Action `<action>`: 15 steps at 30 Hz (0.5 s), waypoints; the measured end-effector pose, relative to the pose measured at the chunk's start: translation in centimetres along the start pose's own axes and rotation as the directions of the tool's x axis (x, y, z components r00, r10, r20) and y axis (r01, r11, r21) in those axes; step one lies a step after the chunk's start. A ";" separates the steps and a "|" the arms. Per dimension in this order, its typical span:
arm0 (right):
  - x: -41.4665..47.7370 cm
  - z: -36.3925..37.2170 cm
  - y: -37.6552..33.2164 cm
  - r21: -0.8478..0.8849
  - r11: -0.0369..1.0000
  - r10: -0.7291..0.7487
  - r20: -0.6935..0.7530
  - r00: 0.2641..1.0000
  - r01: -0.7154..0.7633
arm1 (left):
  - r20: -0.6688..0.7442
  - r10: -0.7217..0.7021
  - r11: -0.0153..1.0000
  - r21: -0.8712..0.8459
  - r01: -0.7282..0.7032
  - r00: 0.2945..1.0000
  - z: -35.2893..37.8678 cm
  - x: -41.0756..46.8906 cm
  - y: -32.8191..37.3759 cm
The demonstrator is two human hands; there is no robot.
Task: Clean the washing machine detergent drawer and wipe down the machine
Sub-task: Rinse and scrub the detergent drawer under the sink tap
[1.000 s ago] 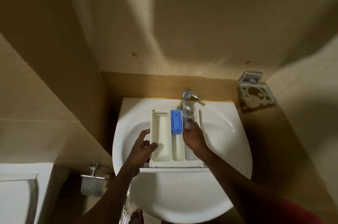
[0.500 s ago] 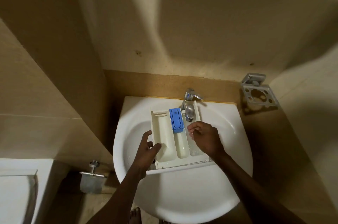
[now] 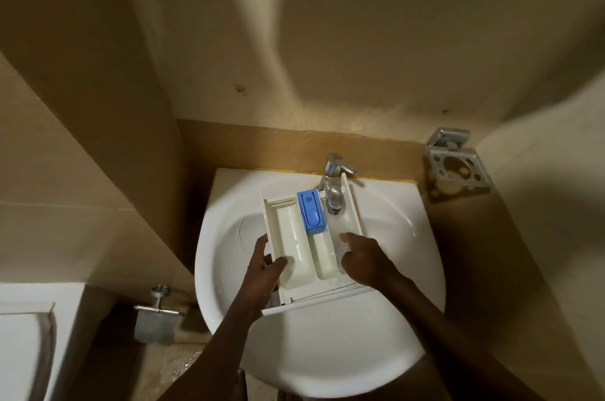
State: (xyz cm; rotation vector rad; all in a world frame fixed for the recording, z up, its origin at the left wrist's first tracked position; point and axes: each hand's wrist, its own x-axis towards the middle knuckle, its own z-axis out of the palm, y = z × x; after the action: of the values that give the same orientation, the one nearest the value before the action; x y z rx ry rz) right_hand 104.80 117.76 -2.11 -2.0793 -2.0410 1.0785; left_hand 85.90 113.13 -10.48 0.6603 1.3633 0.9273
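Note:
A white detergent drawer (image 3: 296,237) with a blue insert (image 3: 311,210) lies in the white basin (image 3: 327,351), its far end under the chrome tap (image 3: 334,184). Water runs from the tap into the drawer's right compartment. My left hand (image 3: 263,273) grips the drawer's left wall, thumb inside the left compartment. My right hand (image 3: 363,260) is over the right compartment, with curled fingers dipping into the water there. What the fingertips touch is hidden by the splash.
A chrome holder with round holes (image 3: 456,166) is fixed to the wall right of the basin. A metal paper holder (image 3: 157,312) hangs low on the left wall. A white fixture (image 3: 23,335) shows at the bottom left. Beige walls close in on three sides.
My right hand has drawn back from under the tap toward the near end of the right compartment. The drawer has tilted slightly, its near end swinging right. My left hand keeps its grip.

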 end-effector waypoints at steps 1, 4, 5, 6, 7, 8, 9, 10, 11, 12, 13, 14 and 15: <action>0.0 0.1 0.2 0.010 1.000 0.021 0.009 1.000 -0.021 | 0.002 -0.002 1.000 0.006 0.002 1.000 0.1 0.0 0.0; 0.0 -0.1 0.4 0.370 0.915 0.129 0.101 0.986 -0.158 | 0.008 0.003 1.000 0.007 -0.003 1.000 0.1 -0.2 0.4; 0.0 -0.2 0.5 0.541 0.818 0.150 0.129 0.980 -0.197 | 0.009 0.000 1.000 0.003 0.000 1.000 0.0 -0.1 0.3; -0.2 -0.5 0.6 0.649 0.728 0.167 0.146 0.975 -0.221 | 0.010 -0.004 1.000 0.001 0.004 1.000 0.0 -0.1 0.3; -0.4 -0.7 0.7 0.720 0.652 0.167 0.169 0.971 -0.238 | 0.009 -0.008 1.000 -0.002 0.008 1.000 0.0 -0.1 0.4; -0.6 -0.8 0.8 0.764 0.599 0.152 0.187 0.970 -0.241 | 0.008 -0.016 1.000 -0.002 0.016 1.000 0.0 -0.1 0.3; -0.7 -0.9 1.0 0.780 0.585 0.136 0.177 0.975 -0.223 | 0.006 -0.024 1.000 -0.004 0.024 1.000 0.0 -0.1 0.3; -0.7 -0.7 1.2 0.735 0.656 0.131 0.110 0.985 -0.169 | 0.003 -0.027 1.000 -0.005 0.027 1.000 0.0 -0.2 0.3; -0.7 -0.6 1.3 0.624 0.778 0.109 -0.021 0.994 -0.072 | 0.000 -0.024 1.000 -0.004 0.024 1.000 0.1 -0.3 0.4; -0.8 -0.6 1.1 0.450 0.893 0.053 -0.174 0.983 0.032 | -0.004 -0.019 1.000 -0.008 0.019 1.000 0.2 -0.4 0.4; -1.0 -0.5 0.8 0.298 0.945 -0.048 -0.273 0.961 0.132 | -0.010 -0.014 1.000 -0.015 0.013 1.000 0.3 -0.4 0.4; -1.4 -0.1 0.2 0.201 0.954 -0.157 -0.287 0.945 0.220 | -0.013 -0.009 1.000 -0.018 0.009 1.000 0.4 -0.5 0.3; -1.8 0.6 -0.3 0.144 0.952 -0.235 -0.221 0.946 0.271 | -0.016 -0.008 1.000 -0.017 0.008 1.000 0.5 -0.5 0.3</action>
State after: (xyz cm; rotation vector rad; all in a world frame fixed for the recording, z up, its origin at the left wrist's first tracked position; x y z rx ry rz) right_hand 104.41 116.01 -1.60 -1.7084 -1.9705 0.9237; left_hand 86.35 112.91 -9.90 0.6357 1.3705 0.9386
